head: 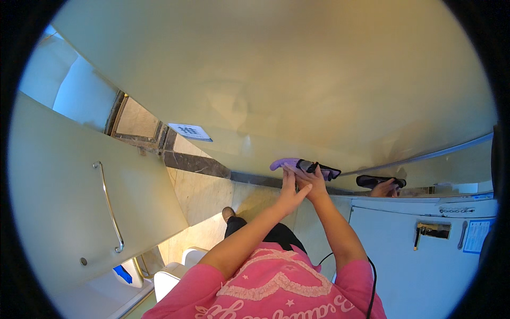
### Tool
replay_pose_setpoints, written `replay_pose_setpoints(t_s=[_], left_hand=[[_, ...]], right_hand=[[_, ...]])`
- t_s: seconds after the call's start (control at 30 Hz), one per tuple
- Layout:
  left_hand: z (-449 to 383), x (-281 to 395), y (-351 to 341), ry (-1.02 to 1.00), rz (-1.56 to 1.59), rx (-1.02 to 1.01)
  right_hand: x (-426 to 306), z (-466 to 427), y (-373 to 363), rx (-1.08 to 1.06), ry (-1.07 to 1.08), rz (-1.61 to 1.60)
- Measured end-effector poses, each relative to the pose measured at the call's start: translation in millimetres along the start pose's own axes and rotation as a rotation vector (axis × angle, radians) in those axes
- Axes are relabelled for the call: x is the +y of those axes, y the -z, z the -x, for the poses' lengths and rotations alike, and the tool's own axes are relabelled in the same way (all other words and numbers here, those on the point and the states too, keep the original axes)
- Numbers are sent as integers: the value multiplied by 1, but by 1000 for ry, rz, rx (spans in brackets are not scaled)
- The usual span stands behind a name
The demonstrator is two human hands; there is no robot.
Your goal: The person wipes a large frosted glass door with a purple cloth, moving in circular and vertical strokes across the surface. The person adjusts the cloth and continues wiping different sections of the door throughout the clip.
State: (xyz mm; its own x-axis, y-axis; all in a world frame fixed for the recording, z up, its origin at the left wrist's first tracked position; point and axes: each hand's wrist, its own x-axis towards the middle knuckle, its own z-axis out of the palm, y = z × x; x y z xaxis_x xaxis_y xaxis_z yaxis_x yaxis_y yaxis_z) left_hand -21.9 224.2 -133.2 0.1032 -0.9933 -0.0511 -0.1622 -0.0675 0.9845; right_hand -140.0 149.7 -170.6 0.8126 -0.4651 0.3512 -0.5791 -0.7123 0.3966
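Both hands are stretched out in front of me, close together, at a purple cloth slipper or similar item with black trim (305, 165), which lies against a glossy beige panel (279, 99). My right hand (315, 185) grips the item from below, with fingertips near its black part. My left hand (293, 191) overlaps the right one, its fingers extended and touching the lower edge of the purple part. A mirrored strip (422, 185) on the right reflects the black-edged item and a hand.
A beige door with a chrome bar handle (106, 203) stands at the left. A sign bearing writing (190, 132) is on the panel. At the right is a white door with a brass latch (434, 230). Below left are white chairs (171, 275), with a dark floor strip (195, 163) further ahead.
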Motion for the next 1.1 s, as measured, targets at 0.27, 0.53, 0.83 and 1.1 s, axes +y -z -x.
replay_pose_setpoints(t_s=[0.27,0.53,0.83,1.1], left_hand=[[9,87,35,-109,-5,-7],[16,161,93,-394,-268,253],[6,189,177,-651,-476,549],[-1,205,242,-764,-488,713]], right_hand=[[12,-48,48,218,-174,-72],[8,-151,136,427,-177,46],[-27,-259,208,580,-263,-29],[-44,-326,259,528,-86,-154]])
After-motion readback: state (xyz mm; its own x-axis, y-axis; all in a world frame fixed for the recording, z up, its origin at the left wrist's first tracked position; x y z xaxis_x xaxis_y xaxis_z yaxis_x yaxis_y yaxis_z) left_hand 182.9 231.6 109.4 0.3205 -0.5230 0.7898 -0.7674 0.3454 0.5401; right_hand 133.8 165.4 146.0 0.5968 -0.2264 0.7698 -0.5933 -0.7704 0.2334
